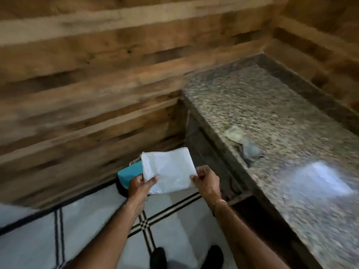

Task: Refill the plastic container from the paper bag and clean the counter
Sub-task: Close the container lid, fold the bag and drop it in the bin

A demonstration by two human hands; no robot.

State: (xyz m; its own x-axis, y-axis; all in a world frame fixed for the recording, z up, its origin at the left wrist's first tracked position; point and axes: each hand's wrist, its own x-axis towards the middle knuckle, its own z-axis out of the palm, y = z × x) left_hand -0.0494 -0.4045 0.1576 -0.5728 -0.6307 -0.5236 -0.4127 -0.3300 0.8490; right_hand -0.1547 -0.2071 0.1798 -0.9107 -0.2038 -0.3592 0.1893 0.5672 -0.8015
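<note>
Both hands are out in front, away from the table, holding a flat white paper bag (168,169) over the tiled floor (87,220). The left hand (138,186) pinches the bag's lower left corner, thumb on top and fingers (153,180) curled beneath; the right hand (206,181) nips the lower right edge, its fingers pressed together on the paper. The bag looks flattened, and I cannot tell whether anything is left inside. Just behind it, low by the wooden wall (87,94), sits something teal (130,172), partly hidden by the bag and the left hand; what it is, the blur does not give away. Off to the right runs the speckled granite table (272,113), with a small pale and grey heap (242,144) lying near its front edge, too smeared to name. The plastic container is not in sight. My read is that the pouring may be finished and the bag is being folded or disposed of, with the wiping yet to come. The risks: if grains remain, tilting the open mouth down scatters them across the floor, adding to the clean-up. A two-corner pinch is light, so a quick turn could let the paper slip. And that heap sits close enough to the table's edge that a careless sweep could push it off.
</note>
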